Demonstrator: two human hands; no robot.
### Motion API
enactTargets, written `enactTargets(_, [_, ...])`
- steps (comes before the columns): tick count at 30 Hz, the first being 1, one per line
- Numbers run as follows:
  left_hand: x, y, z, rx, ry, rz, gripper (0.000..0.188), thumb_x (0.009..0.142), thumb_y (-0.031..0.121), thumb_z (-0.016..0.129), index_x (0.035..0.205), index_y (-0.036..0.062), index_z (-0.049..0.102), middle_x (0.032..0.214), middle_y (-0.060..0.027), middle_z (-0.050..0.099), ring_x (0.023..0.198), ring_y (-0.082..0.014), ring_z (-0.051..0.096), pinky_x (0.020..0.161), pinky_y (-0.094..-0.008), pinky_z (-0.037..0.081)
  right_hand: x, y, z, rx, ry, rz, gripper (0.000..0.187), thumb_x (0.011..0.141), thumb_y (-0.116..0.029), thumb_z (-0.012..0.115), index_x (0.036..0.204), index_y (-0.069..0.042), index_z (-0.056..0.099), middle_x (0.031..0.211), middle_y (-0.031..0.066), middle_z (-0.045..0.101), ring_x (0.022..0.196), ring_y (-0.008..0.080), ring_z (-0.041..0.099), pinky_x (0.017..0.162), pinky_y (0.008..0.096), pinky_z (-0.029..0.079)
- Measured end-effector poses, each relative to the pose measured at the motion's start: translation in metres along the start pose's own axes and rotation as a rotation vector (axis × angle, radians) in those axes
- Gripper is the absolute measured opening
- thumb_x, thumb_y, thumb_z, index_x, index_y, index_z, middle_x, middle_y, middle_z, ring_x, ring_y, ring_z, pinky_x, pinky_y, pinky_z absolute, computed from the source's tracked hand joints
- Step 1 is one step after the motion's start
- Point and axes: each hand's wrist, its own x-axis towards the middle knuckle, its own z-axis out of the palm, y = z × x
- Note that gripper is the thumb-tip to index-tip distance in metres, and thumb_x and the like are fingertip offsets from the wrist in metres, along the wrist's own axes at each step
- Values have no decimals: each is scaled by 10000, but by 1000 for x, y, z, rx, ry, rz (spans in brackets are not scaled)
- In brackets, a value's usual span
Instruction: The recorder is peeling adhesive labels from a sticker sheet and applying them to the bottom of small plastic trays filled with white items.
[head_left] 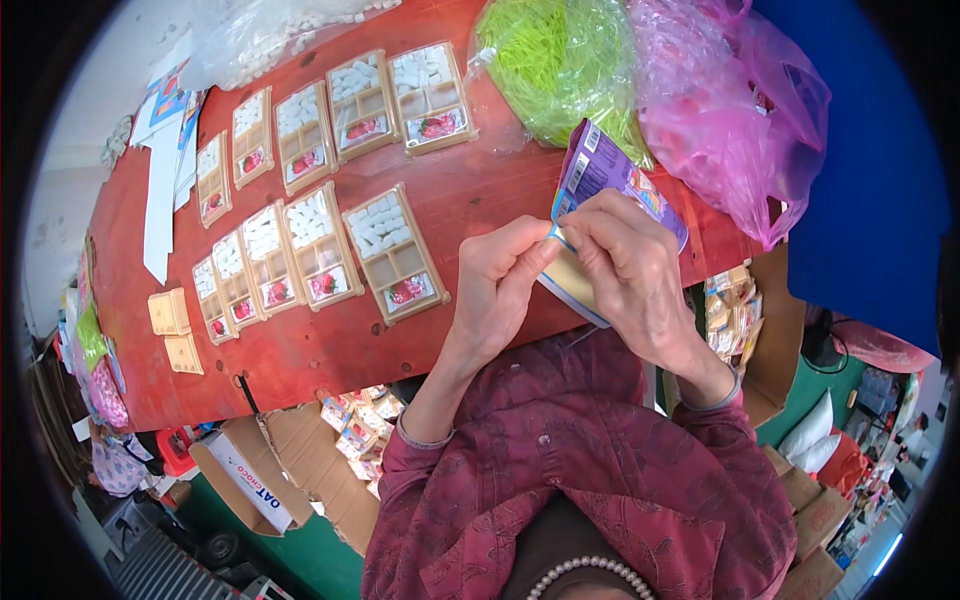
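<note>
my left hand (pixel 495 287) and right hand (pixel 640 275) meet, thumb and finger of each pinched on the edge of a purple packet (pixel 604 172), at the near right part of the red table (pixel 330 360), short of the clear bag of green shreds (pixel 560 75). to work this edge well, i'd keep both pinches close together, press evenly and ease along in small moves, so the printed sheet doesn't crease or tear. my right hand hides the packet's middle, and i can't tell whether i grip one layer or two, or whether anything is inside. the pink bag's (pixel 740 110) contents blur through its film; the table edge cuts off the carton (pixel 775 335) below.
</note>
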Motion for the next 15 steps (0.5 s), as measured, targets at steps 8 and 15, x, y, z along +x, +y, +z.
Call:
enactTargets(8, [1,-9,4,-1,59,53,77,871,-5,573,922,-43,617,677,-33,564,638,-56,489,573,-225,405,-5,1,13,-31,90,-46,69,804,38,605,870,56,605,805,141,585,694,277,590,613,338,460])
enactTargets(15, [-1,11,-3,41,112,-35,100,881,18,558,932,-38,624,693,-25,580,660,-43,505,598,-215,412,-9,15,7,157,256,122,52,856,-13,588,902,11,580,826,73,598,701,193,587,622,296,460])
